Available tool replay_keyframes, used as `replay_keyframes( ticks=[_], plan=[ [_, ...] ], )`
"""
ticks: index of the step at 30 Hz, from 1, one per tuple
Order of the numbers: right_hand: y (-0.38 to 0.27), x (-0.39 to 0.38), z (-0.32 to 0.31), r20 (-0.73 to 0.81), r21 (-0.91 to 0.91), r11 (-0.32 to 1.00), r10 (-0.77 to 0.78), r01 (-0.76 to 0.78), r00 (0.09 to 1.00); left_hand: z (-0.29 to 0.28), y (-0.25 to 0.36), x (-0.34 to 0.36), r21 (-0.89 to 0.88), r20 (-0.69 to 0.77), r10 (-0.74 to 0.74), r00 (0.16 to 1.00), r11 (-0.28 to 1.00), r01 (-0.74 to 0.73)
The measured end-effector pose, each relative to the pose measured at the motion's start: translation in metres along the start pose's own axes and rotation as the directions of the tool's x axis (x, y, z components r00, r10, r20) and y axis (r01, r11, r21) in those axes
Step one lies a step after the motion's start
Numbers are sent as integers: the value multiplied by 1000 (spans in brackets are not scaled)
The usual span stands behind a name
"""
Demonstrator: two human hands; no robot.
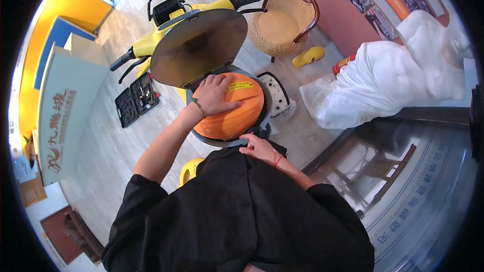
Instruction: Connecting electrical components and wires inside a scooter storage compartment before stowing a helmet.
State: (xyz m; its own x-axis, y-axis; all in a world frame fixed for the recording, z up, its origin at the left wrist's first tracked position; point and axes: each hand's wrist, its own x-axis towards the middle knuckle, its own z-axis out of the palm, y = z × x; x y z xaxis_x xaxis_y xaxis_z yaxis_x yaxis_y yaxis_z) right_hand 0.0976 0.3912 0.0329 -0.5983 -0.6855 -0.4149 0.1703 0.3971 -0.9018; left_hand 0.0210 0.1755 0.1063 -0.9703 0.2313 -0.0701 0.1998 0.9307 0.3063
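An orange helmet sits in the rounded grey under-seat compartment of a yellow scooter. My left hand lies on top of the helmet with fingers spread and palm down, beside a yellow label. At the near right rim of the compartment is my right hand, its index finger stretched out toward the helmet's lower edge and nothing visible in its grasp. Beyond the helmet, the dark oval seat lid stands raised on its hinge. Most of the helmet's underside is hidden in the compartment.
An unfolded black tool case lies on the floor to the left. To the right are a white patterned helmet-like object, a yellow shoe-shaped thing, a wicker chair and a white-draped figure. A glass-topped table stands near right.
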Motion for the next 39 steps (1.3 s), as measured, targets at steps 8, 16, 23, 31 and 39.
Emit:
replay_keyframes(
  ticks=[8, 16, 23, 31, 39],
  plan=[
    [21, -25, -13, -344, 211, 976, 17, 59, 939, -4, 13, -8, -145, -269, 85, 959, 981, -128],
    [55, -46, -15, -393, 252, 967, 131, -31, 910, 36, -21, -12, -198, -194, 19, 981, 978, -59],
    [47, -39, -16, -414, 241, 968, 171, -73, 894, 35, -32, -13, -327, -150, -65, 987, 945, 12],
    [-15, -19, -24, -382, -128, 974, 127, -189, 916, -21, -27, -10, -571, -181, -207, 962, 818, 68],
    [-27, 14, -14, -348, -522, 844, -81, -121, 934, -61, -13, -26, -750, -94, -166, 982, 660, 40]
  ],
)
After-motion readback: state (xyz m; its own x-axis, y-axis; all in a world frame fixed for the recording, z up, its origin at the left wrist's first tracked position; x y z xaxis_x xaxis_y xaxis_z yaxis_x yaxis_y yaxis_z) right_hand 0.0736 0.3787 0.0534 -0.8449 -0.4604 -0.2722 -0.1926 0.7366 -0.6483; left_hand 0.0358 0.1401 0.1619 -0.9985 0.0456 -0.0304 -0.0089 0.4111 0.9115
